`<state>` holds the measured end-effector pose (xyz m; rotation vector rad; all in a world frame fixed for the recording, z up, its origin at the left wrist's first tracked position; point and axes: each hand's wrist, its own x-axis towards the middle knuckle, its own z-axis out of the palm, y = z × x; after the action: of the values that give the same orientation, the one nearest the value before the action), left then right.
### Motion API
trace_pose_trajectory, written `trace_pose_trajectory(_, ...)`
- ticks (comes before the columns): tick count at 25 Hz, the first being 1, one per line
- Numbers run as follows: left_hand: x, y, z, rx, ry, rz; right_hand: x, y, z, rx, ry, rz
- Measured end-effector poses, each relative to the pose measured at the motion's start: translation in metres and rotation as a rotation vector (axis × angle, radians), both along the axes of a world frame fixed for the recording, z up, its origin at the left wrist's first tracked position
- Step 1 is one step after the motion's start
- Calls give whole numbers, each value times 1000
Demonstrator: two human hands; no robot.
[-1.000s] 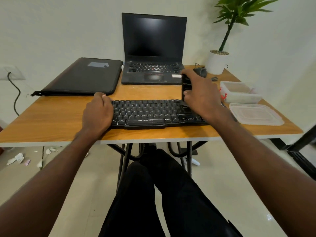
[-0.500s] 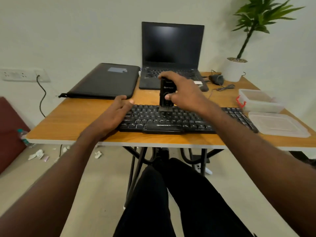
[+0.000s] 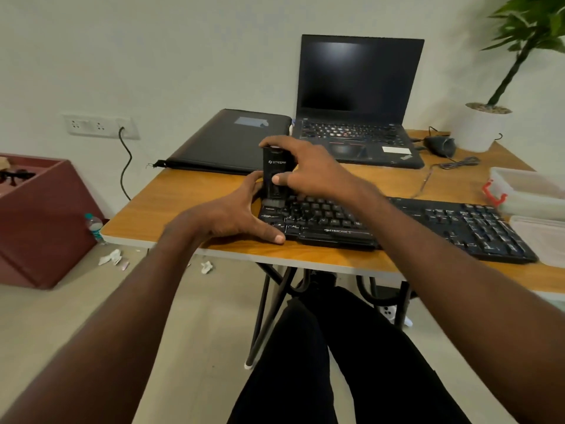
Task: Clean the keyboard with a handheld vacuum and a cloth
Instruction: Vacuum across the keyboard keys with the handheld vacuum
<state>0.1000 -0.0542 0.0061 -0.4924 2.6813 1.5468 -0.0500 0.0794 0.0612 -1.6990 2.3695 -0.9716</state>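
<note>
right hand [image 3: 308, 169] grips the vacuum [image 3: 276, 175] upright, brush end on the top-left keys of the keyboard [image 3: 428, 223]. left hand [image 3: 232, 214] braces the keyboard's left end, thumb along the front edge, fingers curled at the back corner (beside the vacuum). keyboard lies on the table [image 3: 183, 203], in front of the laptop [image 3: 357, 99]

Bare forearms, no sleeves visible; black trousers [image 3: 351, 362] on both legs; hands ungloved.
</note>
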Motion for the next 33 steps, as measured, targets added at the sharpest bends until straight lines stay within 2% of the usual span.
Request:
trace_pose_trajectory(2, -1, 1, 1, -23, -2, -6, 2, -1, 12, 32, 123, -5)
trace_pose_trajectory(6, 0, -1, 1, -41, -9, -9, 5, 14, 12, 76, 129, -12)
trace_pose_trajectory(8, 0, -3, -1, -24, -14, -12, 7, 23, 10, 29, 141, -36)
trace_pose_trajectory(10, -1, -2, -1, -43, -9, -27, 13, 34, 4, -37, 60, 48)
trace_pose_trajectory(12, -1, -1, 0, -66, -20, -28, 14, 44, 2, 26, 65, 95)
trace_pose_trajectory(14, 0, 0, 1, -54, -29, -14, 11, 46, 7, 90, 139, 23)
trace_pose_trajectory(17, -1, 0, 1, -69, -22, -24, 22, 42, 4, -39, 124, -19)
trace_pose_trajectory(22, -1, 0, 2, -93, -47, -28, 25, 42, -1, -77, 147, -104)
trace_pose_trajectory(25, 0, 1, 2, -88, -21, -38, 44, 37, -8, -196, 49, 10)
trace_pose_trajectory(30, 1, -1, -1, -135, -19, -20, 34, 39, 14, 61, 177, 55)
trace_pose_trajectory(33, -1, -1, 0, -112, -28, -31, 51, 34, 12, -37, 236, 39)
